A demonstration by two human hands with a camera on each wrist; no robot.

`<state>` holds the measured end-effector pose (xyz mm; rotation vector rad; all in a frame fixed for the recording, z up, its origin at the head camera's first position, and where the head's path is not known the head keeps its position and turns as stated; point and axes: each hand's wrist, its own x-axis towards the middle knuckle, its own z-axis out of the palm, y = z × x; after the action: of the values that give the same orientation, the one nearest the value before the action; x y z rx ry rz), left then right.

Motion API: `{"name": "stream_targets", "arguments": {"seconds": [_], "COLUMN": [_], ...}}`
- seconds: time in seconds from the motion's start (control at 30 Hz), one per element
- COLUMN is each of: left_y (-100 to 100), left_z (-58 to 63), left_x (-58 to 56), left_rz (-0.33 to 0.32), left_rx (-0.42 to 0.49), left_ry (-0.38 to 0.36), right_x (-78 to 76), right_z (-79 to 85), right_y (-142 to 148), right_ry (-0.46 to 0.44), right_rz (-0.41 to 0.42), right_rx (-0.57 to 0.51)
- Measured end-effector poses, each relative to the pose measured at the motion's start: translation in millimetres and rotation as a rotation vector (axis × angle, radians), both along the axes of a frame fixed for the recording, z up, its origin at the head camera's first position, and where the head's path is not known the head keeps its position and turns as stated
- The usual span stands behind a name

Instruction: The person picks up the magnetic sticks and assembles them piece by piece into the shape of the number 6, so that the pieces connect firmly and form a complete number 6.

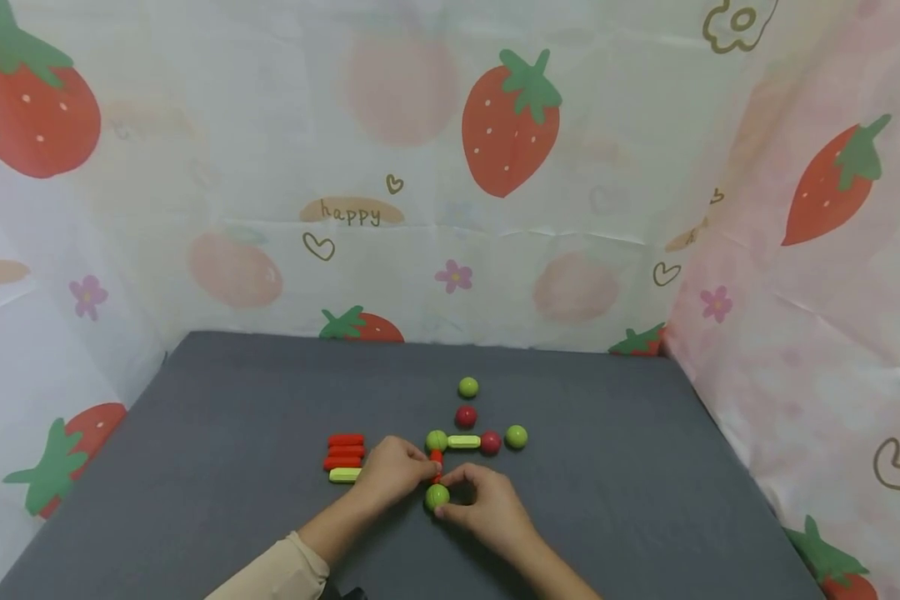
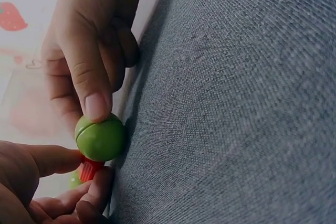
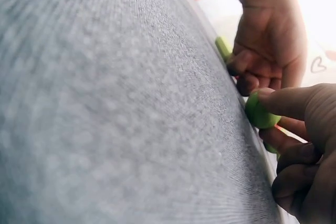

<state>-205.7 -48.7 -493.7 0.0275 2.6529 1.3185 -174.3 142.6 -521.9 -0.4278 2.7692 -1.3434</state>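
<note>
My left hand [image 1: 392, 473] pinches a short red stick [image 1: 437, 457] between thumb and finger. Its far end meets a green ball [image 1: 437, 440], from which a yellow-green stick [image 1: 463, 442] runs right to a dark red ball [image 1: 491, 442]. At the stick's near end, my right hand [image 1: 495, 507] holds a second green ball [image 1: 437, 497] between thumb and fingers. In the left wrist view this grooved ball [image 2: 101, 139] sits against the red stick [image 2: 90, 169], with the right thumb pressing on it. Fingers cover part of the stick.
Left of the hands lie several red sticks [image 1: 346, 451] in a stack of rows, with a yellow-green stick [image 1: 344, 475] below them. Loose balls lie farther off: a green ball [image 1: 468, 387], a red ball [image 1: 466, 417] and another green ball [image 1: 516, 437]. Everything is on a dark grey table [image 1: 645, 500].
</note>
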Motion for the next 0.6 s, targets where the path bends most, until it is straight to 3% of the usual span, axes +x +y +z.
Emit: {"name": "stream_targets", "arguments": {"seconds": [0.4, 0.6], "left_y": [0.2, -4.5], "left_z": [4.0, 4.1], "left_x": [2.0, 2.5], "left_rz": [-0.009, -0.049], "left_rx": [0.002, 0.031], "left_ry": [0.021, 0.01], "right_x": [0.1, -0.1], "right_z": [0.1, 0.5], "right_y": [-1.0, -0.6], "right_ry": [0.047, 0.044], "right_rz": [-0.017, -0.004], "right_rx": [0.015, 0.001]}}
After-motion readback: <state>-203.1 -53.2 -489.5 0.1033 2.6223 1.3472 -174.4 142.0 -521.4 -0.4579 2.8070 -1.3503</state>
